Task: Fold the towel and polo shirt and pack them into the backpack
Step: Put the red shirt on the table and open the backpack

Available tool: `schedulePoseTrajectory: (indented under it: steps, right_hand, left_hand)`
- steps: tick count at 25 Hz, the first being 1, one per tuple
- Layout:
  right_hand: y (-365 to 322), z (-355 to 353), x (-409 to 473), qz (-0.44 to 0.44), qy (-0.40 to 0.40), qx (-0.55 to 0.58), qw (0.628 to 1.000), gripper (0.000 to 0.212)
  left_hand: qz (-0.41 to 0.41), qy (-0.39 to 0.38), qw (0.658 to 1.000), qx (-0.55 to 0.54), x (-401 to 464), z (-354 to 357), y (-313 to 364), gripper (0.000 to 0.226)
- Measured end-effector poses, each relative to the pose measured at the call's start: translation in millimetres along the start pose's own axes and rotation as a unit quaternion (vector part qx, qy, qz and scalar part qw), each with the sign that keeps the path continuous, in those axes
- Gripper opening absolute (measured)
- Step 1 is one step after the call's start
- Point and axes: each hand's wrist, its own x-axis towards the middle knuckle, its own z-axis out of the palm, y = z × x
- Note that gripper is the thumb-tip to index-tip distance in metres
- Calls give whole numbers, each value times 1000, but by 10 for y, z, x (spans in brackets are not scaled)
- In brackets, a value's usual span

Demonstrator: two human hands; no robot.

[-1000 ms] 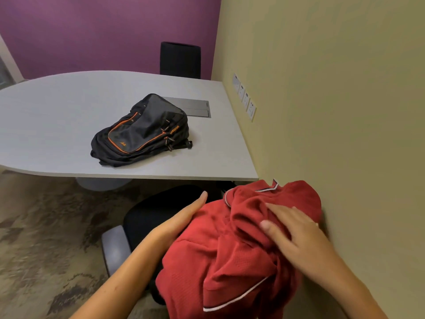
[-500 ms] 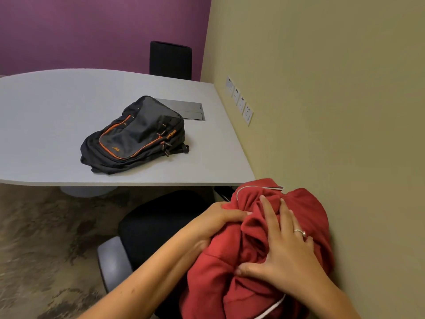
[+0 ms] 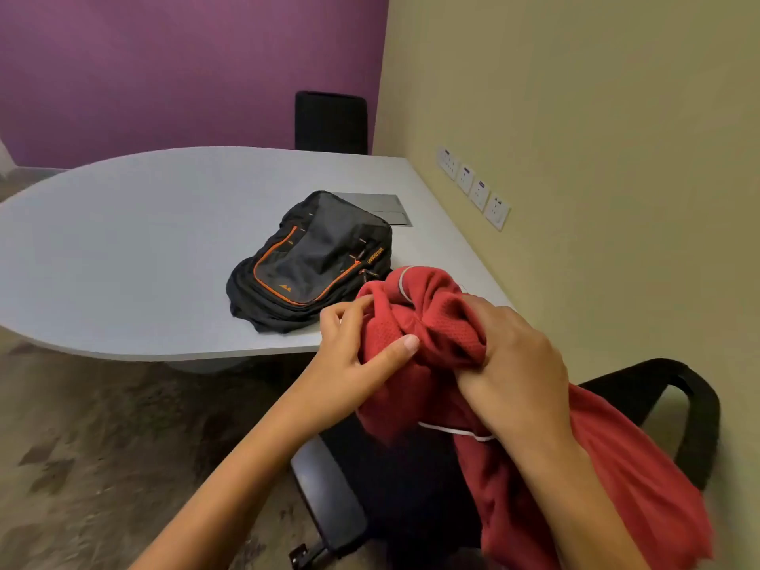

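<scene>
- grey table (image 3: pixel 123 248) with a metal cable hatch (image 3: pixel 388 207)
- black chair (image 3: pixel 331 121) at 12 o'clock
- wall sockets (image 3: pixel 473 187) around 2 o'clock
- black office chair (image 3: pixel 658 388) at 5 o'clock

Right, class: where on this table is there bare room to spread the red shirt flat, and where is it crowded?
The broad stretch of table left of the backpack is bare, out to its curved edge. It is crowded at the right: backpack, grey floor-box lid behind it, and both hands bunching the red shirt over the near corner.
</scene>
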Motion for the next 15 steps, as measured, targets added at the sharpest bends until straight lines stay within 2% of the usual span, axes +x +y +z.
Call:
schedulePoseTrajectory:
  steps: [3, 5, 8, 12, 15]
  right_hand:
    - [-538, 286, 212, -50, -6, 53, 997, 55]
    - [-831, 466, 347, -87, -16, 83, 993, 58]
    - [-1163, 799, 577, -191, -70, 102, 974, 57]
    - [-1489, 1329, 940, -341, -153, 103, 922, 42]
    - [-1766, 1743, 1275, -389, -164, 91, 902, 44]
  left_hand:
    - [90, 80, 981, 153, -240, -486, -211, 104]
    - [112, 96, 966, 210, -308, -744, -378, 115]
    - [96, 151, 954, 240, -275, -1141, -640, 116]
    - [90, 204, 922, 318, -145, -1643, -1035, 118]
    - [120, 181, 940, 264, 72, -2030, -1288, 119]
